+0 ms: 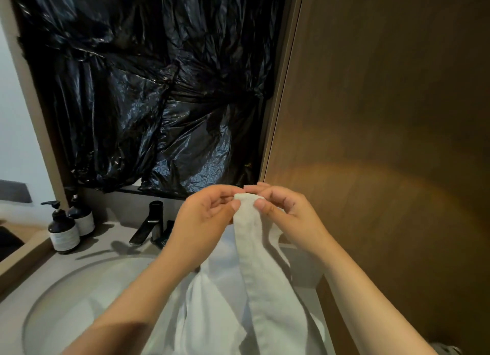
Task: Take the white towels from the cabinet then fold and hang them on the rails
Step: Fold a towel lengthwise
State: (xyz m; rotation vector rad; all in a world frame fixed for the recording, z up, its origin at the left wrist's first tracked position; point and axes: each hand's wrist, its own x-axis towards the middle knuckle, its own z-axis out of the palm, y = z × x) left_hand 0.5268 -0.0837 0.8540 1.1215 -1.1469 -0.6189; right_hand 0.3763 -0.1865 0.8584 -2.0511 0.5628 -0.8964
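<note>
Both hands — left hand (204,217), right hand (281,211) — pinch the towel's (262,288) top edge; folding begun, hanging still left.

Left hand (209,218) and right hand (287,214) bare, short-nailed.

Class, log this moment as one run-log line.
step: folding | white towel: hangs over sink | left hand: pinches its top edge | right hand: pinches same edge | rail: not in view

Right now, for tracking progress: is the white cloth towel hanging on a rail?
No: the left hand and right hand pinch the white cloth towel over the round pale sink.
</note>
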